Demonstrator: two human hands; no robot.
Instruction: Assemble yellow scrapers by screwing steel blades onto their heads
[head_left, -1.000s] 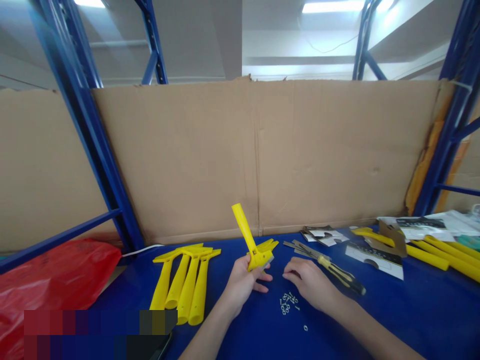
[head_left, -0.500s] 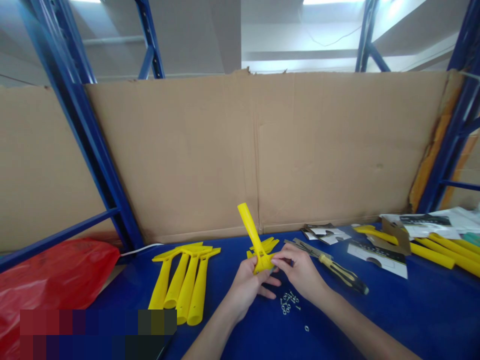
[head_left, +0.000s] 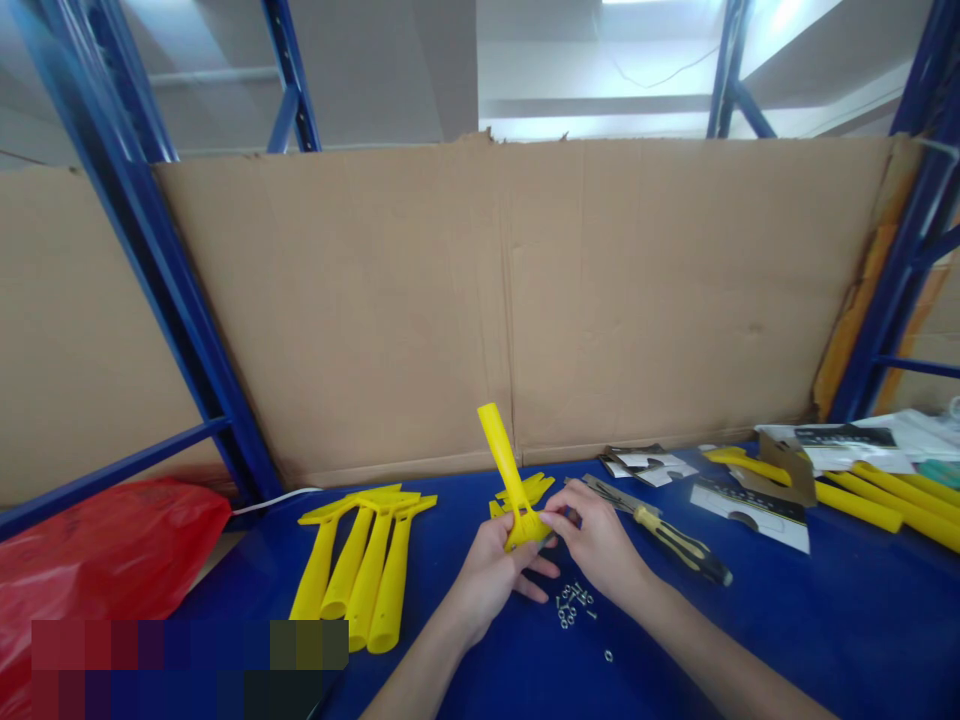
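A yellow plastic piece with a tubular handle is tilted up above the blue table. My left hand grips its wide lower end, with some fingers spread underneath. The fingertips of my right hand are pinched at the right side of that end; anything small between them is hidden. Smaller yellow parts lie just behind. Below the hands lie loose screws and nuts, with a single nut nearer the front. A screwdriver with a yellow and black handle rests right of my right hand.
Several yellow handles lie side by side at left, near a red plastic bag. White and black cards and yellow tubes are at right. A cardboard sheet stands behind the blue table.
The view has shifted slightly. Both hands keep nearly the same hold on the yellow piece, with only a slight movement of the right fingers.
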